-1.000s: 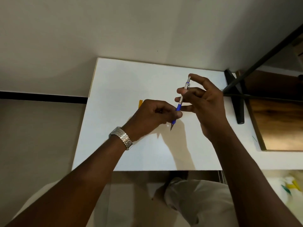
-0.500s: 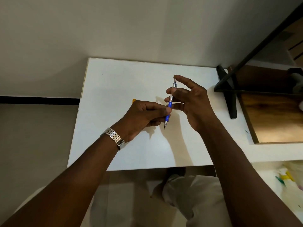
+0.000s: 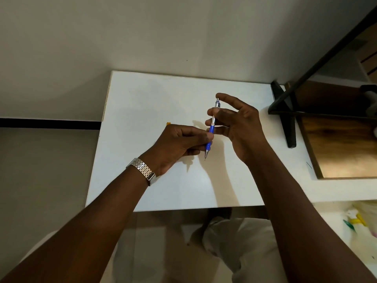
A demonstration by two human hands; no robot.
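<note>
A blue and silver mechanical pencil (image 3: 212,127) stands nearly upright above the white table (image 3: 142,99), tip down. My left hand (image 3: 177,146), with a metal watch on its wrist, pinches the blue lower barrel between thumb and fingers. My right hand (image 3: 238,127) holds the silver upper part with curled fingers, and its index finger arches over the pencil's top cap. A small yellow object (image 3: 168,123) peeks out on the table just behind my left hand; most of it is hidden.
A black stand foot (image 3: 285,117) with slanted black bars lies at the table's right rear. A wooden board (image 3: 342,148) sits to the right. The wall rises behind the table. My light trousers and coloured items on the floor show below.
Both hands and the pencil sit further left in the view than one second ago, as the camera turned. The grip on the pencil looks the same.
</note>
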